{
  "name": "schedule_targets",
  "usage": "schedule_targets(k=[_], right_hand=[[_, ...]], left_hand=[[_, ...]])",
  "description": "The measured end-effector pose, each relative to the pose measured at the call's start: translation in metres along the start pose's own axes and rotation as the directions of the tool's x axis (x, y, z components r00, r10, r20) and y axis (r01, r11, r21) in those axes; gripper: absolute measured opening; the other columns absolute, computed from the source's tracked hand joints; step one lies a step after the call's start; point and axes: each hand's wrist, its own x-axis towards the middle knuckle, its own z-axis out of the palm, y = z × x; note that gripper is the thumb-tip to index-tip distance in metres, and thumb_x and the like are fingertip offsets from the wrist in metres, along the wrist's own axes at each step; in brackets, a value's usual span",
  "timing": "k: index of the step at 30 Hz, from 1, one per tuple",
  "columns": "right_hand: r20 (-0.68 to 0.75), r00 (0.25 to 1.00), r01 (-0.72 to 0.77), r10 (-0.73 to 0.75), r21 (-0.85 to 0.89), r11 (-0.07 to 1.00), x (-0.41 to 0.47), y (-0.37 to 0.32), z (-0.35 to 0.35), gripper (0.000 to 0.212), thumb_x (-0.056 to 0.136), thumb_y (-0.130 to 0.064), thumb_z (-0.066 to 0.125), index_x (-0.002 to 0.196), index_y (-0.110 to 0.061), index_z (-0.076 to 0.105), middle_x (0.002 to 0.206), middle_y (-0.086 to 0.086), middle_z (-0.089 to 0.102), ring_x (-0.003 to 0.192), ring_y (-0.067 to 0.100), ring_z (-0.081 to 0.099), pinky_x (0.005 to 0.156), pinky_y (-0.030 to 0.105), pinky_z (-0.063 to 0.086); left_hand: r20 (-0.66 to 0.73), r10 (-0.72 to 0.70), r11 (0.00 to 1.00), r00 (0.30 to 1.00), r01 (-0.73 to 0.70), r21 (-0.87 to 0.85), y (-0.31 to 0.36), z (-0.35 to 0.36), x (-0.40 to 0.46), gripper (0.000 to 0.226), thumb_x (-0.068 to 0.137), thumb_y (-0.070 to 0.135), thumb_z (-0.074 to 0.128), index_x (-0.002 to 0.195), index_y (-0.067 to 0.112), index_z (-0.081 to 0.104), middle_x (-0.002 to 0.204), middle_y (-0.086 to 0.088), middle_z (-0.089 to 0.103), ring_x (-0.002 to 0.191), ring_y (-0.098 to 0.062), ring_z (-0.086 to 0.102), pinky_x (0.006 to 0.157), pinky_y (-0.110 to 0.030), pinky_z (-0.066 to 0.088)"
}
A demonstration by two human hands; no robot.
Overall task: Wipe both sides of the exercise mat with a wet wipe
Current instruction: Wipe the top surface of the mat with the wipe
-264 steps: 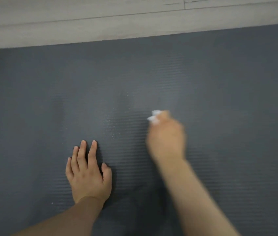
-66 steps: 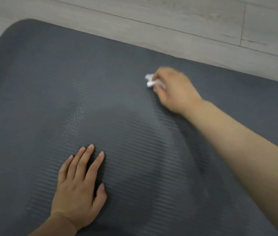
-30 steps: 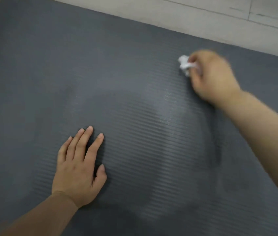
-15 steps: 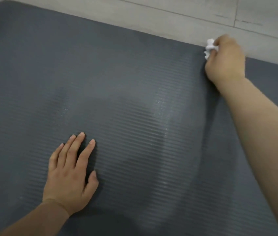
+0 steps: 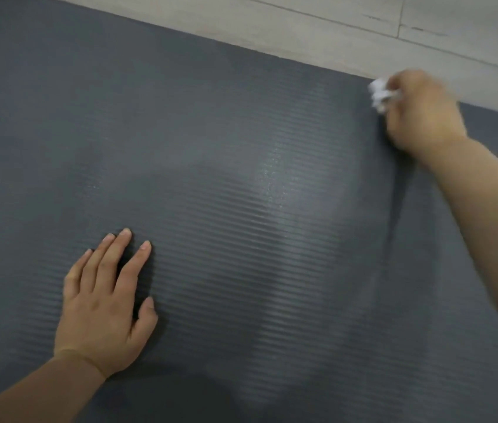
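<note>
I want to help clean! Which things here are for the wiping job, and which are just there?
For the job:
exercise mat
wet wipe, gripped by right hand
left hand, pressing flat on the mat

Just there:
wooden floor

We find no readable text, label, brand, number or sign anywhere: the ribbed grey mat [image 5: 211, 148] and the pale plank floor [image 5: 363, 32] carry no markings we can read.

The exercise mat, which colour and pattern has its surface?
Dark grey exercise mat with fine parallel ridges, seen in the head view.
</note>
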Motion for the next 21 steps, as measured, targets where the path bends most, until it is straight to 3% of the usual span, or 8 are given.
schedule_targets(k=[3, 7, 11, 13, 15, 17, 19, 21], right_hand=[[-0.077, 0.902, -0.421, 0.425, 0.066, 0.905, 0.003, -0.001, 0.015, 0.029, 0.091, -0.02, 0.044, 0.112, -0.006, 0.059, 0.117, 0.02, 0.061, 0.108, 0.036, 0.055, 0.089, 0.036, 0.037], [0.146, 0.97, 0.156, -0.192, 0.23, 0.961, -0.103, -0.067, 0.008, 0.013, 0.089, -0.011, 0.05, 0.097, -0.013, 0.06, 0.103, 0.005, 0.063, 0.093, 0.029, 0.059, 0.082, 0.023, 0.037], [0.435, 0.533, 0.545, -0.726, 0.479, 0.688, -0.206, -0.087, -0.027, 0.015, 0.089, -0.011, 0.051, 0.097, -0.024, 0.054, 0.1, -0.007, 0.06, 0.08, 0.016, 0.053, 0.077, 0.027, 0.045], [0.398, 0.481, 0.704, -0.781, 0.356, 0.615, -0.164, -0.064, -0.022, 0.011, 0.082, -0.014, 0.056, 0.088, -0.023, 0.055, 0.081, 0.0, 0.06, 0.067, 0.023, 0.056, 0.063, 0.032, 0.049], [0.26, 0.722, 0.645, -0.641, 0.082, 0.76, -0.089, -0.03, -0.008, 0.01, 0.077, -0.015, 0.051, 0.084, -0.015, 0.059, 0.076, 0.012, 0.062, 0.066, 0.034, 0.06, 0.062, 0.038, 0.049], [0.045, 0.988, 0.149, -0.145, -0.117, 0.982, -0.019, 0.01, 0.0, 0.027, 0.084, -0.016, 0.042, 0.097, -0.004, 0.062, 0.095, 0.024, 0.064, 0.087, 0.044, 0.06, 0.075, 0.046, 0.048], [-0.112, 0.899, -0.43, 0.423, -0.046, 0.901, 0.006, 0.029, 0.008, 0.032, 0.088, -0.019, 0.04, 0.109, -0.003, 0.059, 0.112, 0.022, 0.06, 0.103, 0.04, 0.055, 0.083, 0.043, 0.04], [-0.181, 0.839, -0.511, 0.513, 0.064, 0.857, -0.008, 0.009, 0.025, 0.029, 0.088, -0.019, 0.041, 0.108, -0.005, 0.058, 0.111, 0.018, 0.061, 0.103, 0.036, 0.055, 0.083, 0.039, 0.038]], left_hand=[[-0.006, 0.004, 1.0, 1.0, -0.004, -0.001, 0.001, -0.002, -0.001, 0.071, 0.08, 0.038, 0.04, 0.141, 0.002, 0.047, 0.152, -0.023, 0.036, 0.14, -0.042, 0.032, 0.119, -0.049, 0.012], [-0.012, -0.002, 1.0, 1.0, 0.002, -0.014, 0.002, -0.002, 0.001, 0.071, 0.08, 0.038, 0.04, 0.14, 0.001, 0.048, 0.152, -0.024, 0.036, 0.14, -0.043, 0.032, 0.119, -0.049, 0.012], [0.003, 0.0, 1.0, 1.0, 0.0, -0.022, 0.001, -0.002, 0.0, 0.072, 0.08, 0.038, 0.04, 0.142, 0.003, 0.046, 0.154, -0.023, 0.034, 0.141, -0.042, 0.031, 0.119, -0.05, 0.012], [0.011, -0.011, 1.0, 1.0, 0.011, -0.028, 0.001, -0.002, 0.001, 0.072, 0.08, 0.039, 0.039, 0.142, 0.004, 0.046, 0.154, -0.022, 0.033, 0.142, -0.041, 0.03, 0.121, -0.047, 0.008], [0.015, -0.012, 0.999, 1.0, 0.012, -0.031, 0.001, -0.002, 0.001, 0.072, 0.08, 0.039, 0.039, 0.143, 0.004, 0.046, 0.155, -0.022, 0.033, 0.142, -0.041, 0.029, 0.121, -0.046, 0.007], [-0.004, 0.004, 1.0, 1.0, -0.004, -0.021, -0.001, -0.002, 0.001, 0.072, 0.08, 0.039, 0.04, 0.142, 0.003, 0.046, 0.154, -0.023, 0.033, 0.142, -0.042, 0.03, 0.119, -0.051, 0.012], [-0.017, 0.02, 1.0, 1.0, -0.02, -0.017, -0.001, 0.002, -0.001, 0.072, 0.08, 0.039, 0.04, 0.142, 0.002, 0.046, 0.154, -0.023, 0.034, 0.141, -0.044, 0.031, 0.116, -0.058, 0.019], [-0.023, 0.009, 0.999, 1.0, -0.01, -0.033, -0.001, 0.003, 0.0, 0.072, 0.08, 0.039, 0.039, 0.142, 0.003, 0.046, 0.153, -0.024, 0.034, 0.141, -0.044, 0.031, 0.114, -0.063, 0.023]])
